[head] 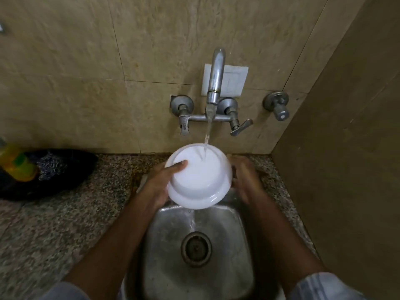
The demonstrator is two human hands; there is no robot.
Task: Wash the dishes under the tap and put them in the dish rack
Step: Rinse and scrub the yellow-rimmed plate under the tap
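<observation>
The speckled stone surface (65,213) fills the lower left, with a steel sink (173,245) sunk in at bottom centre. Above the sink, a white bowl (199,182) is held upside down under the running tap (215,79). The left hand (161,180) grips its rim, thumb on the base; the right hand (245,178) is blurred beside it, grip unclear.

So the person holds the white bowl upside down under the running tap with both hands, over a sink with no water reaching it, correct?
Not quite. In the head view, water does reach the sink: it runs off the white bowl and streams down toward the drain. The rest stands: the left hand and right hand hold the bowl upside down under the running tap.
</observation>
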